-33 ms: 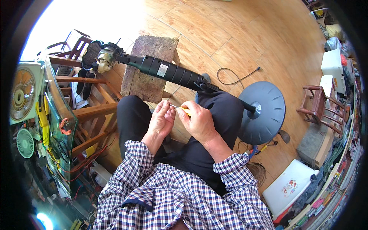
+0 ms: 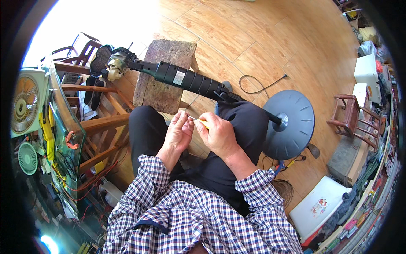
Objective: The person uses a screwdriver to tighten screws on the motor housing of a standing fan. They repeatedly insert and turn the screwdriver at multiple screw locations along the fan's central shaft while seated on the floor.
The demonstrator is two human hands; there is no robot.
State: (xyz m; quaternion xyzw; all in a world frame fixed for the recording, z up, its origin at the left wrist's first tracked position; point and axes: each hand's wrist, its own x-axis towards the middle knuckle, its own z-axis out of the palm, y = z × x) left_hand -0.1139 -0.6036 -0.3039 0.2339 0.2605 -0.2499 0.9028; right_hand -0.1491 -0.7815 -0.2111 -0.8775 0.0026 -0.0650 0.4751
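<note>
My right hand (image 2: 218, 133) is closed on a small yellow-handled screwdriver (image 2: 206, 124), its thin shaft pointing left. At that tip my left hand (image 2: 179, 131) pinches thumb against forefinger; whatever lies between them is too small to make out. Both hands meet above my lap, between the knees. Just beyond them, a pedestal fan's black column (image 2: 192, 81) rests across a worn wooden stool (image 2: 163, 99) and slants toward my right knee. Its bare motor head (image 2: 118, 63) hangs past the stool's left side. The round dark base (image 2: 292, 125) stands on edge at the right.
A black cord (image 2: 258, 91) curls on the tiled floor beyond the column. To the left are a glass-topped wooden-framed table (image 2: 103, 122) and a box fan (image 2: 26, 101). A small wooden chair (image 2: 344, 114) and a white lid-like panel (image 2: 319, 207) lie to the right.
</note>
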